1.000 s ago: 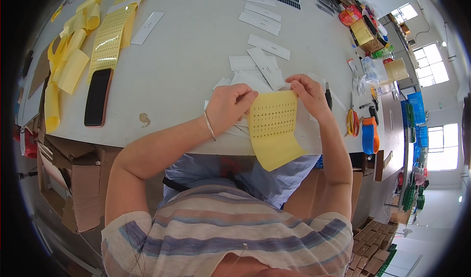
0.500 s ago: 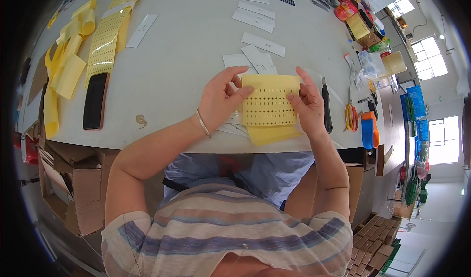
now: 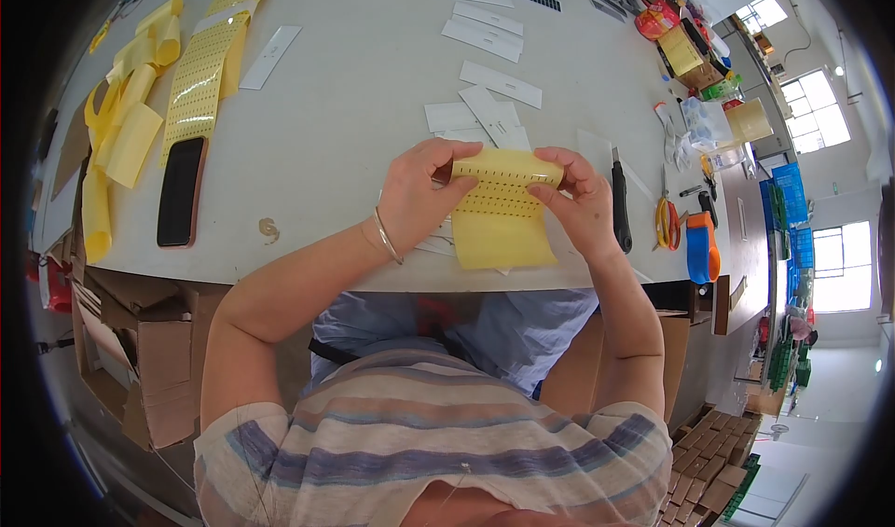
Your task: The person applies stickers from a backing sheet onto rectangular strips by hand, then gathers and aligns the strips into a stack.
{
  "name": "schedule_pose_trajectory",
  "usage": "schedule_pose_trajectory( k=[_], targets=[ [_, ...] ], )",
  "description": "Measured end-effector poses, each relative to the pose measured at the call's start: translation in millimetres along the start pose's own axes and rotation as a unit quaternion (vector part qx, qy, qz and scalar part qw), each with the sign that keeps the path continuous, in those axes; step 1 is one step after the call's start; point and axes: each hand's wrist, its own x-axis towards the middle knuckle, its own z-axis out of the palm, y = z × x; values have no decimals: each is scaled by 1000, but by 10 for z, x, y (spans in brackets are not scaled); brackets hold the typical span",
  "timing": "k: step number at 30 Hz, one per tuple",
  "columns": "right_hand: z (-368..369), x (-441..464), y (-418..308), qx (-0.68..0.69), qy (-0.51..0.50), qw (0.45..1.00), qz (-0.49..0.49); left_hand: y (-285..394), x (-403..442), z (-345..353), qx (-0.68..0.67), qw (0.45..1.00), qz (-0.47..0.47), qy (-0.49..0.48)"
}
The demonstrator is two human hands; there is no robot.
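A yellow sheet (image 3: 506, 238) with rows of small dark marks is held above the near table edge. My left hand (image 3: 424, 184) pinches its upper left corner, thumb on the printed face. At the upper right corner my right hand (image 3: 580, 199) grips it the same way. The top of the sheet curls over between the hands, and its lower part is plain yellow. White slotted strips (image 3: 494, 117) lie just beyond the sheet, and more pale pieces are partly hidden under it. A black-handled cutter (image 3: 620, 205) rests right of my right hand.
A phone (image 3: 182, 191) lies at the left beside a long yellow marked sheet (image 3: 200, 84) and curled yellow backing (image 3: 130, 135). On the right are scissors (image 3: 667, 224), an orange-and-blue tape roll (image 3: 701, 247) and plastic bags (image 3: 704, 121). A cardboard box (image 3: 163, 368) stands below the table's left side.
Both hands have bent the sheet's top edge into a curl. Its marked rows now tilt away, and the plain lower part shows more and hangs straighter.
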Motion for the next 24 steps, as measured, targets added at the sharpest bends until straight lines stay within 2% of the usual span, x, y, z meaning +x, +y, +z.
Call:
schedule_pose_trajectory(
  k=[2, 5, 9, 11, 12, 14, 17, 21, 23, 24],
  targets=[
    [-19, 8, -64, -114, -2, 993, 28, 17, 10, -19, 30, 999, -18, -2],
    [-33, 20, -150, -132, -9, 990, 43, 35, 37, -79, 94, 995, -32, -28],
    [-127, 49, -156, -125, -56, 987, 84, 54, 52, -125, 84, 994, -42, -47],
    [-109, 86, -217, -105, -98, 984, 101, -44, 47, -96, 101, 992, 75, 15],
    [-82, 104, -228, -105, -99, 984, 101, -33, 59, -88, 101, 992, 74, 15],
    [10, 138, -241, -155, -106, 979, 85, 8, 86, -54, 251, 931, 258, 59],
    [160, 148, -257, -172, -130, 975, 55, -35, 46, -10, 303, 909, 287, 4],
    [158, 207, -154, -104, -119, 985, 67, -141, 65, -53, 307, 927, 212, -26],
    [78, 238, -89, -157, -49, 984, -64, -163, 58, -41, 286, 944, 162, -23],
    [77, 241, -101, -157, -49, 984, -64, -156, 54, -38, 286, 944, 162, -22]
  ],
)
